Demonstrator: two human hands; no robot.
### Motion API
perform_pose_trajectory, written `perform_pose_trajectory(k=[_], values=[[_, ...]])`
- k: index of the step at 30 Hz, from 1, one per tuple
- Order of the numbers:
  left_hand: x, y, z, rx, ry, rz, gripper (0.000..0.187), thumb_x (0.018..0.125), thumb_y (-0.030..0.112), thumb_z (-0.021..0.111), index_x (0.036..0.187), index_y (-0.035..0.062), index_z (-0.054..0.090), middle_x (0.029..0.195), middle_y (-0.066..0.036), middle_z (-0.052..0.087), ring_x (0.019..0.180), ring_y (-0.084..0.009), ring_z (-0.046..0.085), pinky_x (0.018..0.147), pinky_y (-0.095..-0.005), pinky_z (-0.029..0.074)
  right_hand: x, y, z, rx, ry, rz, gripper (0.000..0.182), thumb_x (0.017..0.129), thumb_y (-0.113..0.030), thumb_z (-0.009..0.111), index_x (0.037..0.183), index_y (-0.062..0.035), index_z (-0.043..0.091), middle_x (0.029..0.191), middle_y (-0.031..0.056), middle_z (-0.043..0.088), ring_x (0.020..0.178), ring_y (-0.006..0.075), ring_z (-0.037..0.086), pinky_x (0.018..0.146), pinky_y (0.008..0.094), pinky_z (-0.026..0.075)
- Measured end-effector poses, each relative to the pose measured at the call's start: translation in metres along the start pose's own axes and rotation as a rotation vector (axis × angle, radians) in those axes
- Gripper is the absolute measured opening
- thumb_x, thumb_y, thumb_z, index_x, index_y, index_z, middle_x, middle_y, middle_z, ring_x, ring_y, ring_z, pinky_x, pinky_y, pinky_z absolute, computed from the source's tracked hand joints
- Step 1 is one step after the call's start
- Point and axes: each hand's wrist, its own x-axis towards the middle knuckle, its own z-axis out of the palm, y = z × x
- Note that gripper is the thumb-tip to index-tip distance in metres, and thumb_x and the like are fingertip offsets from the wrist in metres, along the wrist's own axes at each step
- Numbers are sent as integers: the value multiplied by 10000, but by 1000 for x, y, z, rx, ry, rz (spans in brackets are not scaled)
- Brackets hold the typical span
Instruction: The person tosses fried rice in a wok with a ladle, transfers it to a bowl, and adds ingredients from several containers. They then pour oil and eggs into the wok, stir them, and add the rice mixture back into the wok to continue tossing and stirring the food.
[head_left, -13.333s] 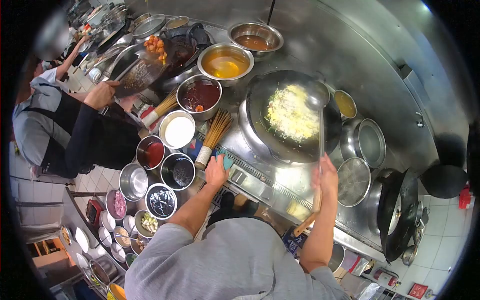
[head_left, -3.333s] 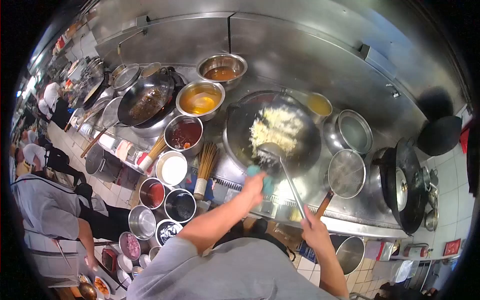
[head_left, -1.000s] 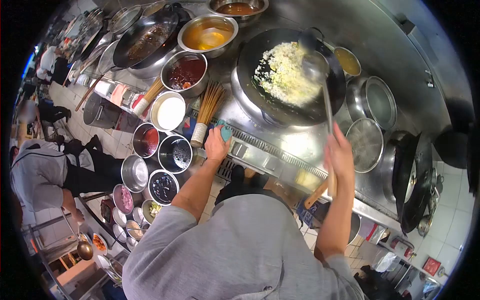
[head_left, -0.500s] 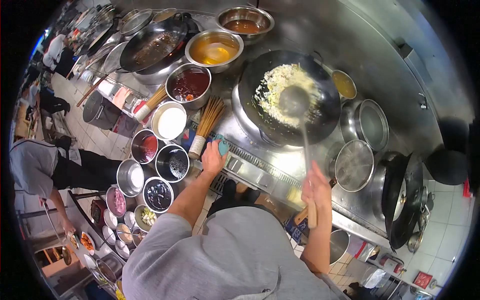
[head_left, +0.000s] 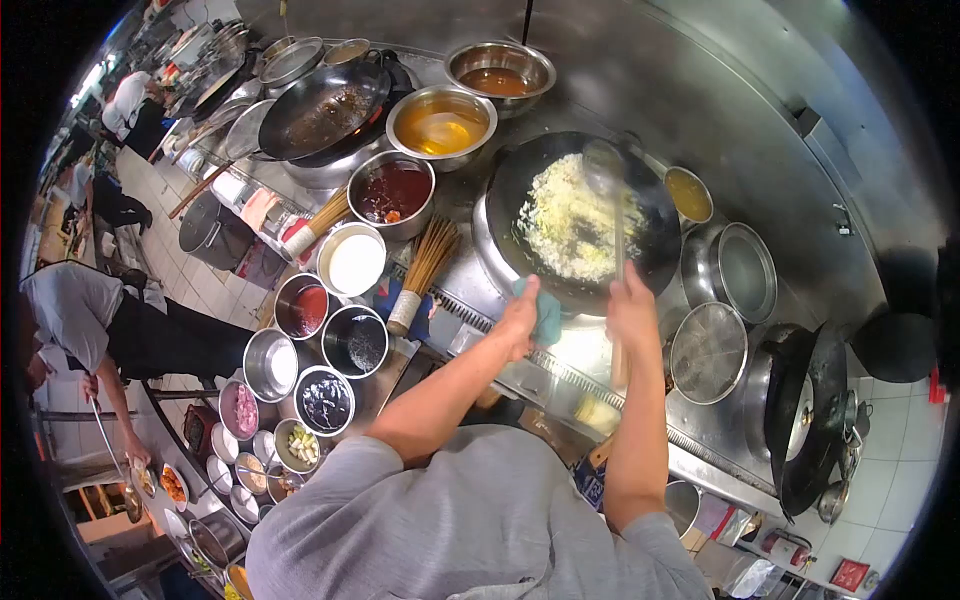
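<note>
Running seemingly through right fingers, ladle.

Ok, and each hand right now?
Left hand: closed on the green cloth, at the near edge of the wok.
Right hand: closed on the ladle.

The round metal ladle head is motion-blurred, and the co-worker in a pale shirt is partly cut off at the left edge.

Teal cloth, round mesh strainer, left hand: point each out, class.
Teal cloth (head_left: 547, 319): head view, its exposed fabric.
Round mesh strainer (head_left: 709, 353): head view, mesh centre.
Left hand (head_left: 518, 320): head view, back of hand.
</note>
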Motion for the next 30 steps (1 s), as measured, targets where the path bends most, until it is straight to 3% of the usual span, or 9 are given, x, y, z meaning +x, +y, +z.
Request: perform_pose_trajectory(k=[5,6,11,15,20,22,25,28,30], values=[[-15,-1,31,-7,157,243,540,889,265,747,1250,1,444,1085,-146,582,892,-250,616,716,-480,547,-11,10,-4,514,-163,218,606,1046,-166,536,1612,-228,327,662,24,514,443,112,400,383,316,382],[-17,3,33,-12,185,228,607,803,90,734,1283,-30,383,1108,-169,565,918,-263,612,719,-430,552,3,17,0,544,-168,235,605,1048,-165,532,1612,-228,325,663,24,513,444,115,403,384,314,384],[34,-17,15,64,276,401,605,793,101,728,1280,-23,389,1110,-167,553,959,-266,599,742,-424,548,-13,13,-6,-228,91,-99,593,1054,-178,526,1611,-214,325,663,22,506,448,133,424,394,312,390],[31,-15,13,105,289,404,596,803,112,720,1280,-23,389,1105,-165,551,978,-267,592,768,-433,544,18,37,-18,637,-21,225,591,1047,-195,521,1610,-214,340,645,18,482,440,129,418,385,330,392],[28,-17,14,90,272,418,586,810,129,721,1268,-14,386,1104,-161,545,971,-269,589,764,-427,547,-13,27,-28,-9,60,17,629,1039,-210,560,1617,-232,312,678,35,515,420,123,395,383,330,393],[33,-13,16,87,263,436,581,812,133,722,1261,-15,384,1106,-162,544,969,-267,589,764,-425,549,-22,44,-36,385,-40,157,630,1036,-214,562,1616,-225,317,672,32,510,420,124,398,383,330,393],[31,-18,12,111,255,419,575,817,136,721,1254,-21,382,1112,-164,545,976,-268,589,780,-426,547,2,53,-26,397,-7,183,611,1034,-198,556,1606,-226,345,672,30,509,430,120,408,380,332,388],[25,-13,15,113,260,416,576,821,138,720,1255,-26,377,1117,-168,546,986,-271,587,804,-426,539,-3,39,-10,-436,175,-207,596,1041,-199,542,1605,-221,351,674,30,513,445,137,435,386,349,402],[22,-11,16,102,250,407,580,824,142,720,1258,-28,373,1124,-174,548,989,-273,587,821,-422,535,9,29,-14,142,4,50,585,1042,-202,538,1601,-208,362,673,28,510,455,155,455,397,365,421]])
